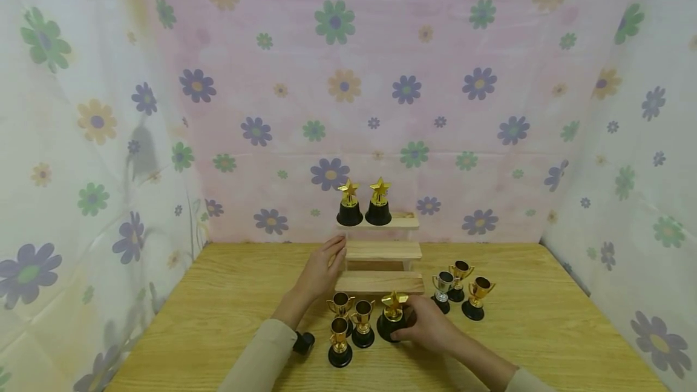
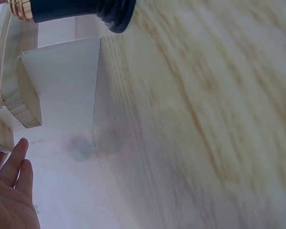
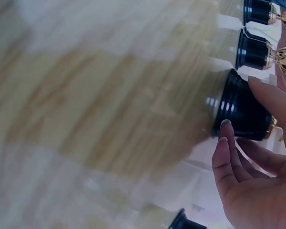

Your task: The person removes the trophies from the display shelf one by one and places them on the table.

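Note:
A three-tier wooden display stand (image 1: 384, 251) stands on the table, with two gold star trophies (image 1: 379, 201) upright on its top step. My left hand (image 1: 321, 266) is at the stand's left side, its fingers (image 2: 14, 164) fairly straight beside the step ends; whether they press the wood cannot be told. In front of the stand, my right hand (image 1: 430, 325) grips another star trophy (image 1: 391, 319) by its black base (image 3: 243, 107), thumb and fingers on opposite sides. The base is at or just above the tabletop.
Left of the held trophy stand several gold cup trophies (image 1: 363, 322). To the right are a silver cup trophy (image 1: 443, 286) and two gold cups (image 1: 477, 296). A small black object (image 1: 304, 342) lies by the left sleeve. Flowered cloth (image 1: 370, 107) encloses the wooden table (image 1: 245, 277).

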Demonstrator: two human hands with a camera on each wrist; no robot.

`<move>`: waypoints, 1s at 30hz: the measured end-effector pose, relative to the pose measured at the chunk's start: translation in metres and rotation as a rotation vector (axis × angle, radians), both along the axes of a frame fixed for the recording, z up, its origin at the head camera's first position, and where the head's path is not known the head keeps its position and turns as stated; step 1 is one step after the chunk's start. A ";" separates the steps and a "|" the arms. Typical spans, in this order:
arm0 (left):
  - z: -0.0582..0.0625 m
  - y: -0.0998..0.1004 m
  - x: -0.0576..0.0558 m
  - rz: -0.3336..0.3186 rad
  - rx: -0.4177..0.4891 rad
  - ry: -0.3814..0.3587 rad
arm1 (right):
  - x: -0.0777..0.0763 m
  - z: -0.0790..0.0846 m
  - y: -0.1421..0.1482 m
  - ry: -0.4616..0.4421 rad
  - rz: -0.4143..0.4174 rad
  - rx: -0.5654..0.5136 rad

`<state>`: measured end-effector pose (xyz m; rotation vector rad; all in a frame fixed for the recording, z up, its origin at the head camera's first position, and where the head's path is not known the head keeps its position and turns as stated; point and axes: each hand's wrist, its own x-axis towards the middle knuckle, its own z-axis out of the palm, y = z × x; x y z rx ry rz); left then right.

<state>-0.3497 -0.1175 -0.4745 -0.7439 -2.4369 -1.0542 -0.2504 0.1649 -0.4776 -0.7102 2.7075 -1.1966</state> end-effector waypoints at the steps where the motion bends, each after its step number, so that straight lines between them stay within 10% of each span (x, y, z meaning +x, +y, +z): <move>1: 0.000 0.000 0.000 -0.001 0.001 -0.001 | 0.000 0.001 0.001 0.002 0.000 0.004; 30: -0.001 -0.001 -0.003 -0.015 0.007 0.022 | 0.011 0.040 0.028 0.003 0.024 -0.043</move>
